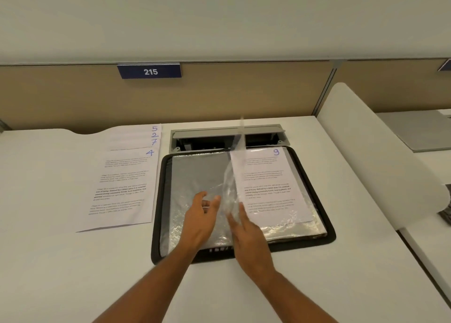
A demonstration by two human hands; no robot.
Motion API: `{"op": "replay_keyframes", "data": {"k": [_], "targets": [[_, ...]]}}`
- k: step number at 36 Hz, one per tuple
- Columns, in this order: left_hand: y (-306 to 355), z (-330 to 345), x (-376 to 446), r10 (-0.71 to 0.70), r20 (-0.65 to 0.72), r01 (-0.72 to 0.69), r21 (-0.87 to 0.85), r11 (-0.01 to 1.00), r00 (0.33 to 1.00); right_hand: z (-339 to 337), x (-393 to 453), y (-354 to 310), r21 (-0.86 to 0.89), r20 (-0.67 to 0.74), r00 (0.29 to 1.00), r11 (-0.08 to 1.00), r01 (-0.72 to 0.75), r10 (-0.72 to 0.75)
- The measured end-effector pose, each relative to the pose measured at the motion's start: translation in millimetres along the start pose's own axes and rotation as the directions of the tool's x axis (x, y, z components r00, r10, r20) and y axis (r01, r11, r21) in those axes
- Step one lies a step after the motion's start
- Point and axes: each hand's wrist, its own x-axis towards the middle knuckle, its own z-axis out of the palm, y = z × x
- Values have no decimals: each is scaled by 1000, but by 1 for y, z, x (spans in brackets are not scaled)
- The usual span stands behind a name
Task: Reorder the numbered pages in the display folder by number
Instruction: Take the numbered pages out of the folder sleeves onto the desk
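Hands: your left hand [202, 216] pinches a limp clear sleeve [230, 188], right hand [246, 232] flat beside | folder [327, 232] open on counter [61, 261] | slippery, flimsy; grip sleeve edges.

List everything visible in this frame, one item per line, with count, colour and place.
display folder: one, black rim, open flat on the desk centre.
clear sleeve: one, transparent, standing up mid-turn at the folder's spine.
page 9: one, white, on the folder's right side.
loose pages: four fanned, white, numbered 5, 2, 7, 4, left of the folder.
cable box: one, grey, lid open, behind the folder.
sign 215: one, blue, on the beige partition.
desk: one, white.
left hand: fingers loosely curled at the sleeve.
right hand: fingers straight against the sleeve.
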Motion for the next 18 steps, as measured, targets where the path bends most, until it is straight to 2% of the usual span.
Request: {"op": "replay_keyframes", "data": {"k": [5, 7, 9, 12, 15, 18], "targets": [[9, -20, 1, -67, -213, 49, -87, 995, 975, 6, 3, -45, 34, 178, 959, 975, 218, -220], [4, -29, 5, -95, -268, 78, -73, 994, 959, 3, 2, -57, 72, 207, 933, 956, 284, -293], [-7, -38, 9, -109, -303, 103, -37, 994, 947, 3, 0, -60, 88, 208, 930, 953, 291, -303], [-24, -49, 15, -168, -356, 178, -4, 984, 919, 4, -6, -47, 69, 150, 971, 982, 177, -186], [-37, -58, 16, -217, -363, 241, 21, 970, 906, -6, -10, -25, 56, 58, 998, 998, -41, 38], [-46, -64, 15, -238, -370, 278, 57, 959, 898, -18, -19, 8, -80, -31, 948, 945, -318, 317]]}}
